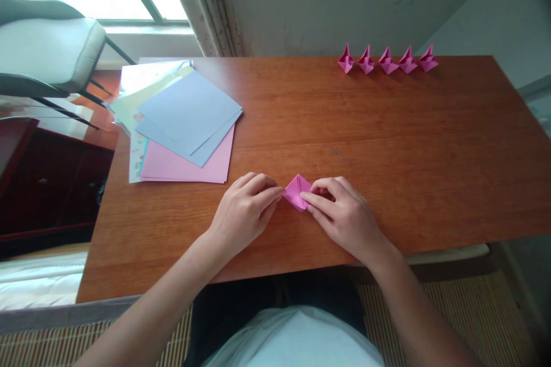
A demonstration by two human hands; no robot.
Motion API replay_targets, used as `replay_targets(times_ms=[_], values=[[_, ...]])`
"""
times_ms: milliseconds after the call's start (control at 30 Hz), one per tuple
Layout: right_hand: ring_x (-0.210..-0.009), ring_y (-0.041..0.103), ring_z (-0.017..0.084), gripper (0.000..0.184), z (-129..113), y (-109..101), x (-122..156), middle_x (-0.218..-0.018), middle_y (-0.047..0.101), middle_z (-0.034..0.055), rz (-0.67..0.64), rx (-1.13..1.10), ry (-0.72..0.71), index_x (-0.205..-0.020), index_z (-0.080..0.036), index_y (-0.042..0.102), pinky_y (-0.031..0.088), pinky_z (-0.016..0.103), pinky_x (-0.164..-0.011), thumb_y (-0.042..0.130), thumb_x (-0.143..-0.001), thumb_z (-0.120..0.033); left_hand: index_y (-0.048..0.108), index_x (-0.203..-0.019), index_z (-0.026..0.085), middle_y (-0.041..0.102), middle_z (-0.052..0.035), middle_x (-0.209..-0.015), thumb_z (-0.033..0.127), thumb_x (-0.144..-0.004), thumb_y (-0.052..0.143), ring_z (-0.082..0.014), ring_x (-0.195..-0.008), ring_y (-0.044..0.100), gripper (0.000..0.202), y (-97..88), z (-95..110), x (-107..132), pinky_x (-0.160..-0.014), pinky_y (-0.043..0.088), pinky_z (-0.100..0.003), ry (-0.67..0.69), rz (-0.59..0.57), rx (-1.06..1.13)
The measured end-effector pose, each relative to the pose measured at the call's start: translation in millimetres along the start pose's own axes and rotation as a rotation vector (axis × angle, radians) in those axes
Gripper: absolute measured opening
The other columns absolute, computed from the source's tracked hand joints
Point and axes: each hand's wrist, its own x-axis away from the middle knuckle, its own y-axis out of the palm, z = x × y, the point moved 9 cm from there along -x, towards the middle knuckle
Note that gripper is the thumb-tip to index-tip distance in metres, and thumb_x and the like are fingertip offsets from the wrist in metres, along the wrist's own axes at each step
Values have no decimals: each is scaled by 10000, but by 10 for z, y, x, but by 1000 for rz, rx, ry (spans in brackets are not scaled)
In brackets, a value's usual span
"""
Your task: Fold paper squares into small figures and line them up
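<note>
A small folded piece of pink paper (296,190) lies on the wooden table (387,143) near its front edge. My left hand (244,210) pinches its left corner with curled fingers. My right hand (342,215) presses on its right side, with the fingers closed over the fold. Part of the paper is hidden under my right fingers.
A stack of blue, pink and pale sheets (181,126) lies at the table's left. Several finished pink folded figures (386,61) stand in a row at the far right edge. A grey chair (47,46) stands by the window at the left.
</note>
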Motion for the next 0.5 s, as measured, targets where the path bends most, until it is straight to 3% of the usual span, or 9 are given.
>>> replay_targets(times_ms=[300, 500], values=[[-961, 576, 230, 194, -1, -4, -6, -1094, 675, 81, 4, -12, 10, -1116, -255, 738, 533, 391, -846, 595, -986, -237, 733, -1050, 204, 690, -55, -980, 175, -993, 558, -184, -881, 589, 187, 114, 52, 12, -828, 504, -338, 33, -81, -50], [-963, 582, 231, 202, -6, -12, -3, -1108, 687, 78, 14, -27, 6, -1122, -259, 735, 540, 393, -841, 599, -980, -212, 704, -1014, 176, 702, -68, -1042, 184, -996, 556, -208, -928, 589, 149, 160, 198, -8, -853, 497, -364, 92, -108, -150]])
